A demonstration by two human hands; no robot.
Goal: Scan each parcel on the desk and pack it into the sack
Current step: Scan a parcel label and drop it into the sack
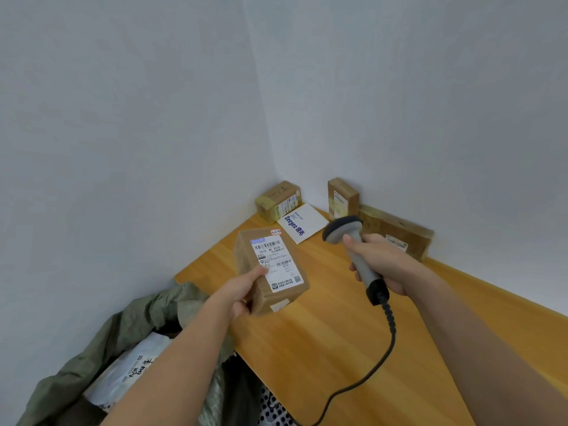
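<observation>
Two bare forearms, left grip [246, 292], right grip [379, 262], no sleeves visible

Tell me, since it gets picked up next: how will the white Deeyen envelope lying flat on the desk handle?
The white envelope looks thin and flat, so probably light and somewhat floppy. Flush on the smooth desk, it may slide rather than lift; its edge toward the scanner looks free for a grip.

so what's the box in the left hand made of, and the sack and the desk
The box looks like brown cardboard, matte, with a glossy white paper label. The sack seems to be woven plastic, dull grey-green, creased and showing a weave. The desk looks like wood or a wood-look laminate: smooth, orange-brown, lined with grain.
</observation>
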